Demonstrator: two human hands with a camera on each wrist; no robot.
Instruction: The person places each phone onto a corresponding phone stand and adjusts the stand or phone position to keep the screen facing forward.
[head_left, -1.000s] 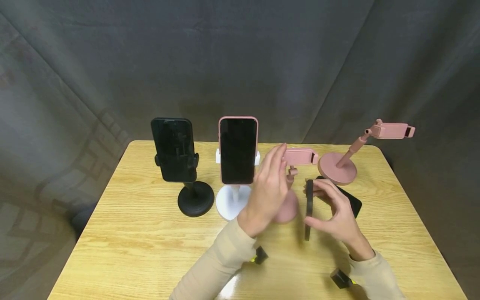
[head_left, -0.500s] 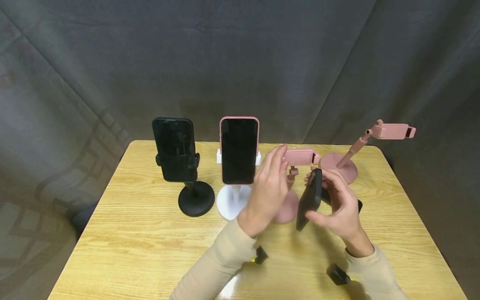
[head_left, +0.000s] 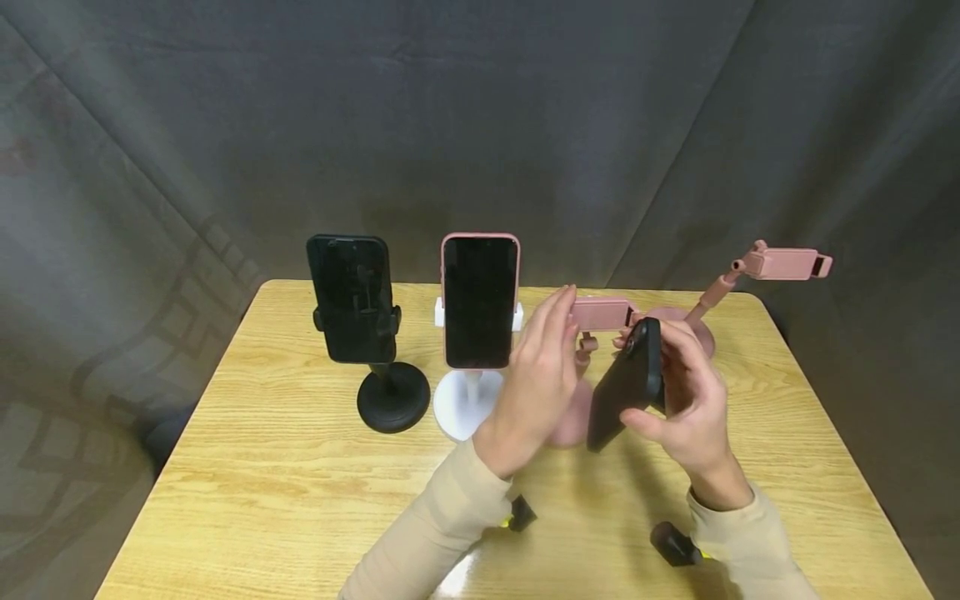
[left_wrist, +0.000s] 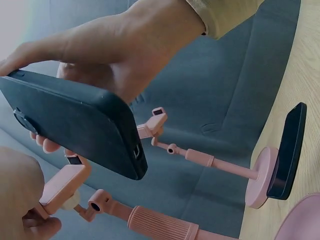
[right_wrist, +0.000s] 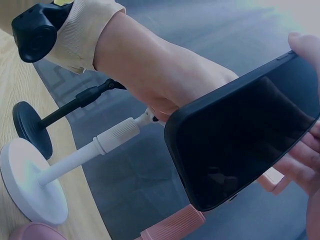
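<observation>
My left hand (head_left: 531, 379) holds the left end of the clamp (head_left: 606, 314) on the nearer pink phone stand. In the left wrist view its fingers curl at that clamp end. The stand's round base (head_left: 573, 414) is partly covered by my hand and the phone. In my right hand (head_left: 693, 408) is a black phone (head_left: 626, 387), gripped by its edges between thumb and fingers. It tilts in the air just right of the clamp, apart from the stand's base. The right wrist view shows its dark screen (right_wrist: 240, 135); the left wrist view shows its back.
A black stand (head_left: 392, 397) holds a black phone (head_left: 351, 300), and a white stand (head_left: 467, 406) holds a pink-cased phone (head_left: 480, 302). A second pink stand (head_left: 716, 292) stands back right. Another dark phone (left_wrist: 288, 152) lies on the wooden table (head_left: 300, 492) near its base.
My right hand has lifted the black phone slightly and turned it from edge-on, so its back shows more to the head camera. My left hand has stayed at the clamp.
</observation>
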